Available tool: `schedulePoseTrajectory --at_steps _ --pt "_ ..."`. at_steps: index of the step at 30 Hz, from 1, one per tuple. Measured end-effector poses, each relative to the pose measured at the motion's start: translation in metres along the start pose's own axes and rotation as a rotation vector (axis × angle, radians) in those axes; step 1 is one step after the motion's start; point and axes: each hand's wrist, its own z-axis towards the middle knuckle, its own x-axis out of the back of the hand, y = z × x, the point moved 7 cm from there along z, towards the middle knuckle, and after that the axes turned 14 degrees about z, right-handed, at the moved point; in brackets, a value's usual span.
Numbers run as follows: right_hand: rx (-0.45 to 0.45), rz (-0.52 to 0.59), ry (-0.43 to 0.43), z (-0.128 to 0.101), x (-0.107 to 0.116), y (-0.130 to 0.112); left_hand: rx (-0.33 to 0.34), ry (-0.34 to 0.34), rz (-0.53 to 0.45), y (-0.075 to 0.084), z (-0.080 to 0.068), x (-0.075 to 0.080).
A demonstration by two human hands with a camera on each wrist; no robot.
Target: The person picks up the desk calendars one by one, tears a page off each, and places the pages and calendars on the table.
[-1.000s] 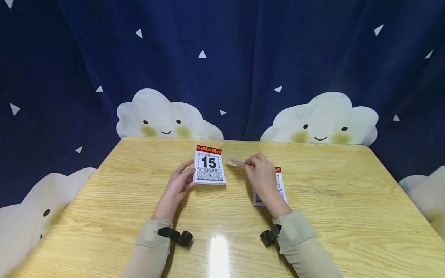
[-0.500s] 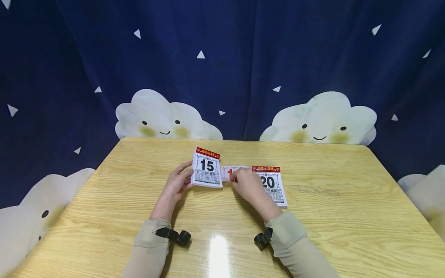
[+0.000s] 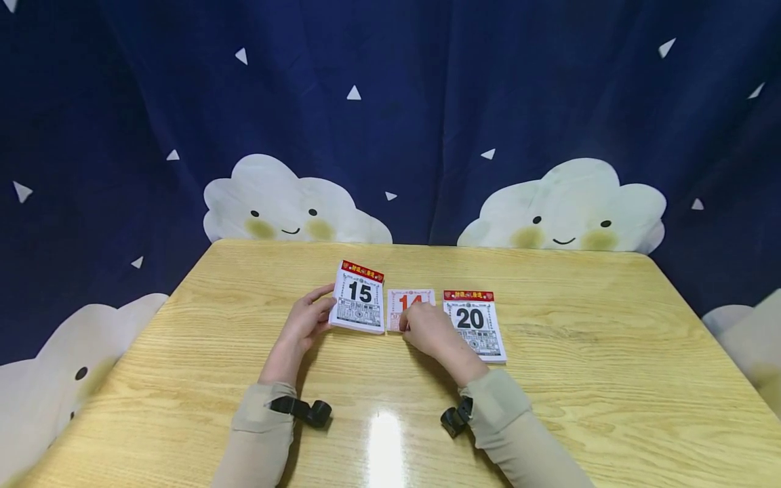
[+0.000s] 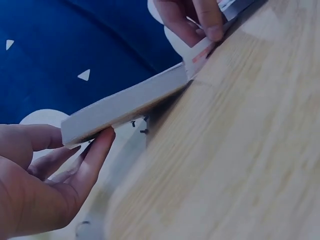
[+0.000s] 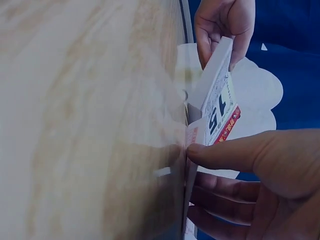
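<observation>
Along the nine o'clock edge of a calendar pad marked 15 [image 3: 358, 298], the pad is pinched by the left hand [image 3: 304, 320], fingers bent underneath, and is held tilted over the table [image 3: 579, 352]. Just beside it at three o'clock, a loose sheet [image 3: 407, 299] printed with a red 14 is pinched between thumb and fingers of the right hand [image 3: 427, 329]. Further out at three o'clock, a second pad [image 3: 472, 320], marked 20, is laid flat, partly covered by the forearm. At twelve o'clock, beyond the table, a dark blue curtain [image 3: 415, 102] is seen, printed with smiling clouds [image 3: 573, 203].
</observation>
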Motion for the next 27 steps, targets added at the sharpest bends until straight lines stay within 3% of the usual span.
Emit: schedulePoseTrajectory --at_steps 10,22,27 --pt "0.037 -0.006 0.005 0.000 0.001 -0.005 -0.017 0.100 0.173 0.001 0.008 0.011" --pt "0.035 -0.019 0.021 0.004 0.001 0.000 -0.056 0.285 0.555 0.014 0.007 0.016" --pt "0.039 -0.019 0.023 0.004 0.001 -0.001 -0.068 0.310 0.577 0.014 0.007 0.015"
